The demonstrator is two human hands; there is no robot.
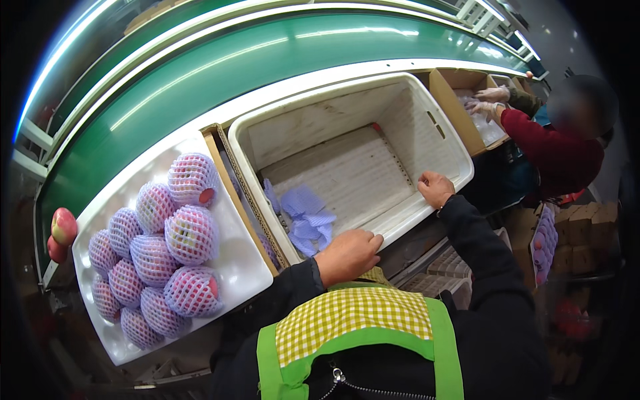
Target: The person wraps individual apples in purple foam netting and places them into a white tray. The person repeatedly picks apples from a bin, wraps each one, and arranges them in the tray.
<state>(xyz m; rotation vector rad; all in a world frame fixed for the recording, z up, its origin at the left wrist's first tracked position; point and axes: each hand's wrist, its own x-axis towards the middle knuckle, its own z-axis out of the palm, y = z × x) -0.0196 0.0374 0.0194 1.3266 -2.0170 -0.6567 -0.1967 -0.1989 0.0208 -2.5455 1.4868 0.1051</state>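
A large whitish plastic crate (347, 235) stands right in front of me. Inside it, near the left corner, lie several crumpled purple foam nets (308, 217); the crate's floor looks worn and stained. My left hand (350, 257) is closed over the near rim, close to those nets. At the near right part of the rim, my right hand (437, 189) has its fingers curled over the edge. To the left, a white molded tray (235, 267) bears several apples in purple foam nets (191, 233), grouped toward its left and middle.
Two bare apples (63, 227) sit beyond the tray's left edge. A green conveyor belt (220, 73) curves along the far side. At right, a co-worker in a dark red sleeve (543, 143) has gloved hands in a cardboard box (460, 110). Cardboard boxes (580, 233) are stacked lower right.
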